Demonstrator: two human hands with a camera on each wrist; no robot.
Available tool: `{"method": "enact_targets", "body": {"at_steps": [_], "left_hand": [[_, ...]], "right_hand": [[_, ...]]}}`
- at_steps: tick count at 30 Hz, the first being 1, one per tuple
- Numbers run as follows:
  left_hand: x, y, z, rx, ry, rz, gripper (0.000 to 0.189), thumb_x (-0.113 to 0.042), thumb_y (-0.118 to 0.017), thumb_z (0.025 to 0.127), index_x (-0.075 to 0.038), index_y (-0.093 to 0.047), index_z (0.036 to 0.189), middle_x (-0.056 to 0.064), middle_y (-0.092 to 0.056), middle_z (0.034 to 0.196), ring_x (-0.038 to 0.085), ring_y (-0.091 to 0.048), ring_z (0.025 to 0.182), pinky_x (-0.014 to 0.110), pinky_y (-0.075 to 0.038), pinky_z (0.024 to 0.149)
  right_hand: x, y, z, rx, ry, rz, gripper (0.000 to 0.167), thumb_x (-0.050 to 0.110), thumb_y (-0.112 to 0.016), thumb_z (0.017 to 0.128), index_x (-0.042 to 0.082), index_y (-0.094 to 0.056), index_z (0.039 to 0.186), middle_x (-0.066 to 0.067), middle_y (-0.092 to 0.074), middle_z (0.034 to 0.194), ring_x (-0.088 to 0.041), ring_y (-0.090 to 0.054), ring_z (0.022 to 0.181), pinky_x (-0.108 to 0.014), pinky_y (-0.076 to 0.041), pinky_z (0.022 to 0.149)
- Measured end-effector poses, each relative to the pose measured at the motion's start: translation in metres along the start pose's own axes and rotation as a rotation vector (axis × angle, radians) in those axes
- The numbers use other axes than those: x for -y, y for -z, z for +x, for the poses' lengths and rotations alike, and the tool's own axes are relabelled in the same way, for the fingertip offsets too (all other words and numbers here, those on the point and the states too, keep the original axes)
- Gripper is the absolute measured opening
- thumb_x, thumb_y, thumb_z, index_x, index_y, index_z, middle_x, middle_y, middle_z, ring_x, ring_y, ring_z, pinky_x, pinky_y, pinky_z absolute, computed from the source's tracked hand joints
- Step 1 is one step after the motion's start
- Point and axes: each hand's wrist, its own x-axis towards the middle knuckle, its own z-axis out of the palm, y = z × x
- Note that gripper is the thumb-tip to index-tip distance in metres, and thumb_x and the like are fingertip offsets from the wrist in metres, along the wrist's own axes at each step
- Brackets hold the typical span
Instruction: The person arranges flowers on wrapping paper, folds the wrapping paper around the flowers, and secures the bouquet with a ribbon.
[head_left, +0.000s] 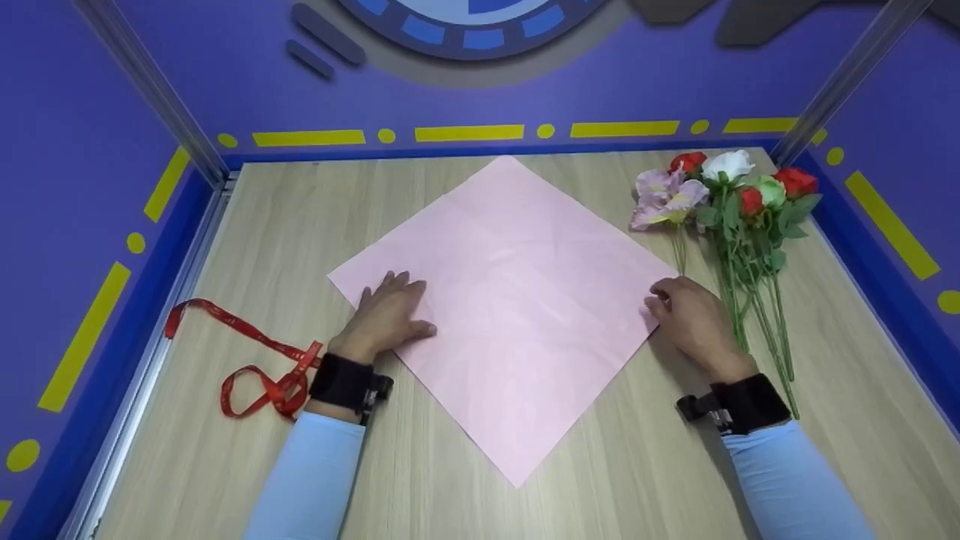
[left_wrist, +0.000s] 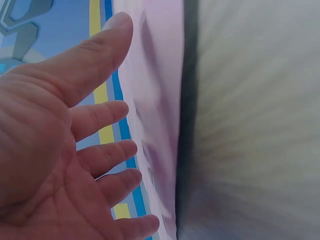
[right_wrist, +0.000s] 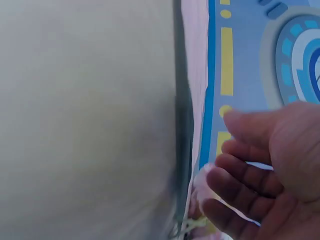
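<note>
A pink square sheet of paper (head_left: 517,300) lies flat on the table, turned so that one corner points toward me. Over its left corner is my left hand (head_left: 384,319), fingers spread; the left wrist view shows the fingertips (left_wrist: 120,109) just at the sheet. My right hand (head_left: 694,322) is at the right corner, partly covering it, with fingers loosely bent. In the right wrist view nothing shows between thumb and fingers (right_wrist: 232,182).
A red ribbon (head_left: 244,322) lies in loops left of my left wrist. At the right lie long-stemmed flowers: a pink one (head_left: 664,199), a white one (head_left: 727,165) and several red ones (head_left: 796,182). Blue-purple panels (head_left: 480,105) wall in the wooden table (head_left: 285,217).
</note>
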Motion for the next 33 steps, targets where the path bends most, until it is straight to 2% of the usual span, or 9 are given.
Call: {"method": "enact_targets", "body": {"at_steps": [4, 9, 13, 16, 20, 23, 28, 31, 33], "left_hand": [[0.0, -0.001, -0.001, 0.001, -0.005, 0.003, 0.085, -0.038, -0.08, 0.093, -0.006, -0.041, 0.162, 0.024, -0.027, 0.171, 0.044, -0.014, 0.162, 0.072, -0.008, 0.126], [0.001, -0.002, -0.001, -0.002, -0.004, 0.001, 0.086, -0.038, -0.081, 0.093, -0.006, -0.041, 0.162, 0.024, -0.026, 0.172, 0.045, -0.014, 0.162, 0.072, -0.008, 0.126], [0.001, -0.003, -0.001, 0.004, 0.003, 0.0, 0.087, -0.039, -0.081, 0.093, -0.007, -0.04, 0.163, 0.023, -0.025, 0.172, 0.044, -0.013, 0.162, 0.073, -0.007, 0.126], [0.0, -0.004, -0.001, 0.014, 0.014, 0.002, 0.087, -0.039, -0.081, 0.093, -0.008, -0.04, 0.163, 0.022, -0.025, 0.173, 0.043, -0.013, 0.163, 0.071, -0.007, 0.127], [-0.002, -0.005, -0.001, 0.022, 0.03, -0.001, 0.086, -0.04, -0.08, 0.093, -0.009, -0.04, 0.163, 0.02, -0.026, 0.173, 0.041, -0.013, 0.163, 0.069, -0.006, 0.128], [-0.002, -0.005, 0.0, 0.025, 0.036, -0.004, 0.086, -0.04, -0.08, 0.093, -0.009, -0.04, 0.163, 0.02, -0.025, 0.173, 0.041, -0.013, 0.163, 0.068, -0.005, 0.128], [-0.002, -0.005, 0.0, 0.03, 0.033, -0.006, 0.086, -0.04, -0.08, 0.093, -0.01, -0.04, 0.163, 0.02, -0.025, 0.173, 0.041, -0.013, 0.163, 0.068, -0.004, 0.128], [-0.001, -0.004, 0.0, 0.031, 0.033, -0.002, 0.086, -0.04, -0.08, 0.093, -0.01, -0.04, 0.163, 0.02, -0.025, 0.173, 0.041, -0.013, 0.163, 0.068, -0.004, 0.128], [-0.001, -0.004, 0.0, 0.033, 0.036, 0.002, 0.086, -0.04, -0.08, 0.093, -0.01, -0.04, 0.163, 0.02, -0.024, 0.173, 0.041, -0.013, 0.163, 0.068, -0.005, 0.128]], "right_hand": [[-0.014, 0.014, -0.009, -0.112, -0.118, -0.016, 0.019, 0.013, -0.063, 0.103, -0.003, -0.073, 0.104, -0.025, -0.072, 0.096, -0.046, -0.07, 0.088, -0.06, -0.051, 0.074], [-0.03, 0.029, -0.016, -0.179, -0.274, -0.079, 0.026, 0.015, -0.058, 0.103, -0.006, -0.073, 0.102, -0.03, -0.071, 0.093, -0.05, -0.068, 0.082, -0.062, -0.05, 0.066], [-0.039, 0.035, -0.02, -0.155, -0.39, -0.106, 0.03, 0.017, -0.056, 0.101, -0.011, -0.067, 0.1, -0.034, -0.065, 0.09, -0.055, -0.066, 0.08, -0.062, -0.048, 0.056], [-0.043, 0.036, -0.023, -0.117, -0.443, -0.103, 0.028, 0.017, -0.055, 0.1, -0.01, -0.062, 0.097, -0.033, -0.062, 0.087, -0.056, -0.065, 0.076, -0.055, -0.043, 0.048], [-0.047, 0.039, -0.024, -0.056, -0.476, -0.107, 0.027, 0.015, -0.053, 0.096, -0.003, -0.059, 0.078, -0.03, -0.063, 0.076, -0.052, -0.064, 0.066, -0.046, -0.039, 0.041], [-0.049, 0.04, -0.024, -0.03, -0.475, -0.113, 0.033, 0.013, -0.051, 0.094, 0.003, -0.055, 0.063, -0.027, -0.063, 0.066, -0.048, -0.064, 0.061, -0.045, -0.039, 0.039], [-0.047, 0.042, -0.022, -0.103, -0.43, -0.109, 0.043, 0.011, -0.057, 0.095, 0.008, -0.049, 0.053, -0.022, -0.058, 0.057, -0.05, -0.062, 0.058, -0.049, -0.041, 0.043], [-0.041, 0.044, -0.018, -0.165, -0.404, -0.099, 0.045, 0.009, -0.057, 0.096, 0.01, -0.046, 0.053, -0.014, -0.051, 0.05, -0.046, -0.06, 0.054, -0.048, -0.041, 0.046], [-0.035, 0.045, -0.014, -0.187, -0.399, -0.078, 0.043, 0.01, -0.058, 0.098, 0.007, -0.049, 0.056, -0.011, -0.05, 0.05, -0.044, -0.06, 0.054, -0.052, -0.044, 0.05]]}}
